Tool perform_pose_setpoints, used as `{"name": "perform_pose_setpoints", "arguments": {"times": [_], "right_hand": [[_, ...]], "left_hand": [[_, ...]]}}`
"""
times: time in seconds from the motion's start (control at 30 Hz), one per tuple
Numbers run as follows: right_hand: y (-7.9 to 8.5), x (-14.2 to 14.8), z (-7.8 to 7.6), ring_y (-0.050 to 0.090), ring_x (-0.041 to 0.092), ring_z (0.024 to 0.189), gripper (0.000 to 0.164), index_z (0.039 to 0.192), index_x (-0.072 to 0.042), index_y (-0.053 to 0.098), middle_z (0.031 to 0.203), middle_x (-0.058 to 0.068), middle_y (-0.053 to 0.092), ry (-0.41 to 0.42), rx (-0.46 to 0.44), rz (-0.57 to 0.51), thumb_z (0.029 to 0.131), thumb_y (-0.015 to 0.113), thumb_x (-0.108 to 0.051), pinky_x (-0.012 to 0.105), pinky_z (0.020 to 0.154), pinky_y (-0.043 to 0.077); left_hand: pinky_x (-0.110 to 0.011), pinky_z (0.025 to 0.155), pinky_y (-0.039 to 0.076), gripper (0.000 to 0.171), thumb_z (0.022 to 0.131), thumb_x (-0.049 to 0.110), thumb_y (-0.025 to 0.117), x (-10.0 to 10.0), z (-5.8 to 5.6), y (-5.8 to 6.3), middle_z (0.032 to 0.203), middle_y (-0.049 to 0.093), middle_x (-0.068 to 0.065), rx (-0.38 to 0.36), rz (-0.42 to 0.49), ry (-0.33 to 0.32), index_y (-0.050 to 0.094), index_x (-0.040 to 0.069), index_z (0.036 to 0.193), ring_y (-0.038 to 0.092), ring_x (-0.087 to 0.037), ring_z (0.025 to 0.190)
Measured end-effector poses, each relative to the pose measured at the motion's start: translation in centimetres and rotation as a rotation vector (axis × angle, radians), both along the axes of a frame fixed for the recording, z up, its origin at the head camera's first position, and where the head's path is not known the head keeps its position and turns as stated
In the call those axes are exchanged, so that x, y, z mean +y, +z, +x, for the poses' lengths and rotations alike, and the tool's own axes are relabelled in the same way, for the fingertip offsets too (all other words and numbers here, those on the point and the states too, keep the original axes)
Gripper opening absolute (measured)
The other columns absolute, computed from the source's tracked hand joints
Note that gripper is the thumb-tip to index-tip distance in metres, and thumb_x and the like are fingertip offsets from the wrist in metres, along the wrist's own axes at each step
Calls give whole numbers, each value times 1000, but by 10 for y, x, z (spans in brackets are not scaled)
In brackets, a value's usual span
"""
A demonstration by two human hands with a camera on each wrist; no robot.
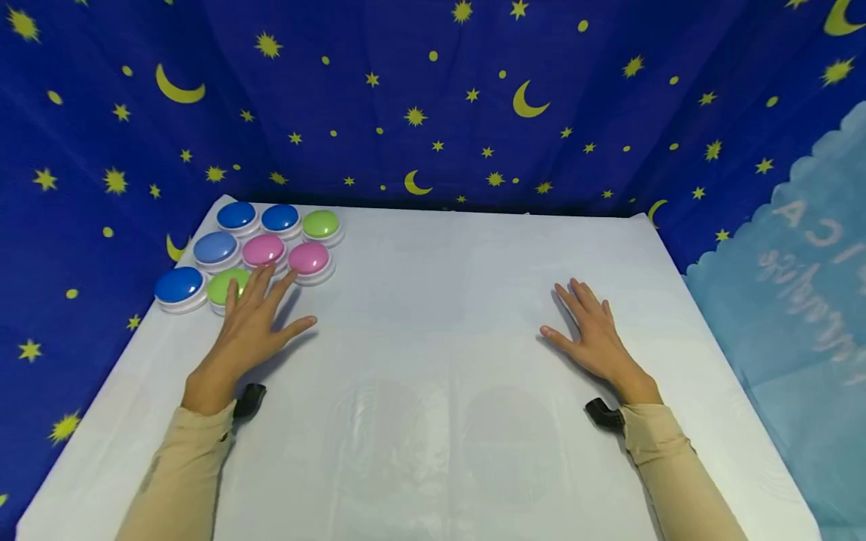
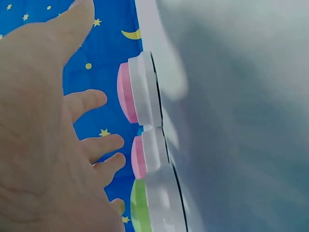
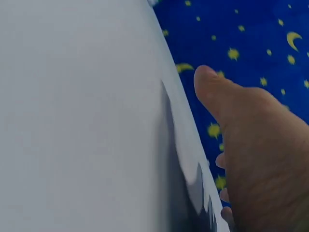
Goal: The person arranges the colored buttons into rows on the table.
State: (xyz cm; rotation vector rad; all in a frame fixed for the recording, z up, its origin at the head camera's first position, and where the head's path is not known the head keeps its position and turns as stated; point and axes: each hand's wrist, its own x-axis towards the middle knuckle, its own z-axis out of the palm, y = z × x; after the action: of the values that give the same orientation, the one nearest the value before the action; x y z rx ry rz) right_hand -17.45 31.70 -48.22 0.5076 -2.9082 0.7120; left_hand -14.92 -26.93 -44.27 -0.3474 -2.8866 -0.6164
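Observation:
Round push buttons with coloured domes and white bases are grouped at the table's back left. My left hand (image 1: 243, 338) hovers with spread fingers over the front green button (image 1: 220, 288) and just before two pink buttons (image 1: 309, 258). In the left wrist view, a gap shows between its fingers and the pink button (image 2: 126, 94). Nothing is in that hand, which partly hides the green dome. Far to the right, my right hand (image 1: 594, 344) hangs palm down above the bare tabletop, fingers extended and holding nothing. Its thumb (image 3: 217, 92) points out in the right wrist view.
Blue buttons (image 1: 178, 285), a light blue one (image 1: 215, 247) and a back green one (image 1: 321, 223) complete the cluster. The white-covered table (image 1: 433, 315) meets a dark blue star-and-moon curtain (image 1: 406, 90) behind. A light blue cloth (image 1: 798, 323) hangs at right.

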Motion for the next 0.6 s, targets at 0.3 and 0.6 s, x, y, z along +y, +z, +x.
{"name": "perform_pose_setpoints", "arguments": {"times": [0.3, 0.6], "right_hand": [[-3, -61, -12, 18, 44, 161, 90, 164, -13, 39, 172, 21, 28, 116, 15, 17, 92, 73, -54, 73, 125, 6], [-1, -149, -36, 20, 38, 162, 87, 162, -11, 42, 171, 18, 32, 228, 5, -5, 92, 74, -54, 68, 128, 7]], "left_hand": [[-69, 127, -6, 93, 92, 54, 74, -5, -4, 1, 170, 26, -28, -20, -16, -1, 33, 14, 165, 11, -45, 161], [-62, 130, -4, 100, 93, 54, 74, -3, -5, -2, 168, 32, -28, -52, 28, -7, 29, -1, 164, 11, -45, 162]]}}
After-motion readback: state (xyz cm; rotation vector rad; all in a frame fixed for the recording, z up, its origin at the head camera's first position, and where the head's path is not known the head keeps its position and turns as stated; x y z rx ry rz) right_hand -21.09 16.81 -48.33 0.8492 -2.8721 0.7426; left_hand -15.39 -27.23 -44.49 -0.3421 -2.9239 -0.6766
